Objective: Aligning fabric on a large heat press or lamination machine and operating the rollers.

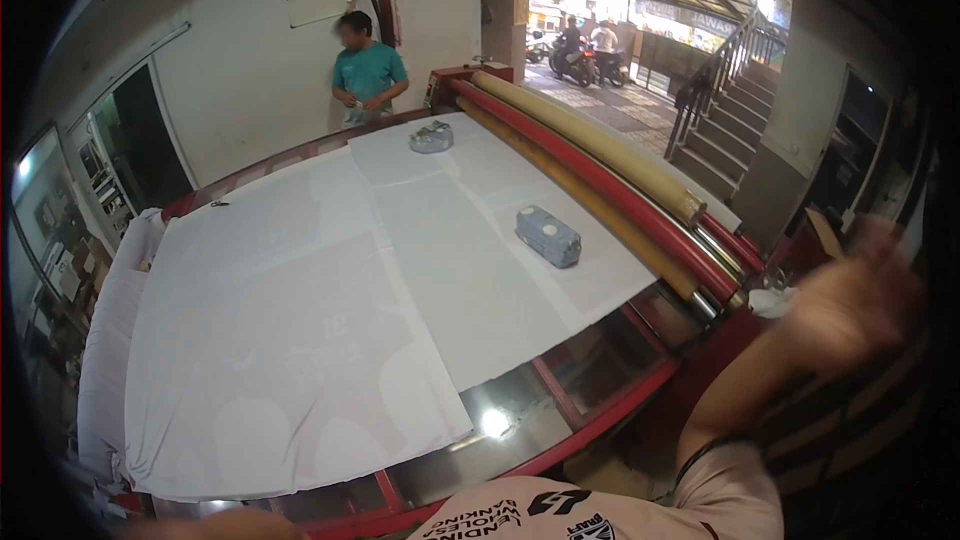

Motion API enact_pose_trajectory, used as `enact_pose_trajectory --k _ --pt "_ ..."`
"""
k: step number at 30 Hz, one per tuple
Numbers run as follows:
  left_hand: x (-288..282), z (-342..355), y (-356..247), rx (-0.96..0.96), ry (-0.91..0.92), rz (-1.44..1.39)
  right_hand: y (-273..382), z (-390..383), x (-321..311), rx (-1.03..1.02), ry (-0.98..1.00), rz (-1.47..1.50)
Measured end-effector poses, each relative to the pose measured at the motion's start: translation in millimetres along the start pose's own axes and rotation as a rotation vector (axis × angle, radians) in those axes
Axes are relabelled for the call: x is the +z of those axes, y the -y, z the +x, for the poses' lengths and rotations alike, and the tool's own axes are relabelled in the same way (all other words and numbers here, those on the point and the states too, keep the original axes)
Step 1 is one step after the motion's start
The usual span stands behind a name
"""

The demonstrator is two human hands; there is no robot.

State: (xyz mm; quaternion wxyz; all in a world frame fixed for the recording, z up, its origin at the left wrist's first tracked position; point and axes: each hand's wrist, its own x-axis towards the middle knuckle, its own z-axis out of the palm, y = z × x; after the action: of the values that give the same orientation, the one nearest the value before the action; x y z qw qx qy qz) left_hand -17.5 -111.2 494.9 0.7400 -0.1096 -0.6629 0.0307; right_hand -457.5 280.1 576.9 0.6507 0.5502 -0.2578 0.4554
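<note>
Right hand point(855, 305) is up in the air off the right side of the table point(600, 340), blurry, fingers look spread wide, holding nothing. Nearest thing is the grey-blue block point(548, 236) sitting on the white paper sheet point(480, 250). Left hand point(215, 525) barely shows at the near edge, can't tell its fingers.

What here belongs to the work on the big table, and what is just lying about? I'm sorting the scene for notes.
In the work:
wide white fabric sheet
narrower white paper sheet
two grey block weights
red and tan rollers
raised, blurred right hand

Lying about:
dark scissors
parked motorbikes
staircase
</note>
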Motion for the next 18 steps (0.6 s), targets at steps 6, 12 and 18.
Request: enact_pose_trajectory --k 6,12,18 --pt "28.9 -285.6 -37.3 -1.229 0.495 0.183 102.4 -370.0 -60.3 1.455 1.119 -0.354" --pt "71.4 -367.1 -180.7 -1.48 1.099 0.048 212.3 -465.8 -123.5 1.605 1.582 -0.393" --pt "203.4 -372.7 -162.6 -1.017 1.147 -0.213 167.0 -442.2 -115.6 1.51 1.779 -0.256"
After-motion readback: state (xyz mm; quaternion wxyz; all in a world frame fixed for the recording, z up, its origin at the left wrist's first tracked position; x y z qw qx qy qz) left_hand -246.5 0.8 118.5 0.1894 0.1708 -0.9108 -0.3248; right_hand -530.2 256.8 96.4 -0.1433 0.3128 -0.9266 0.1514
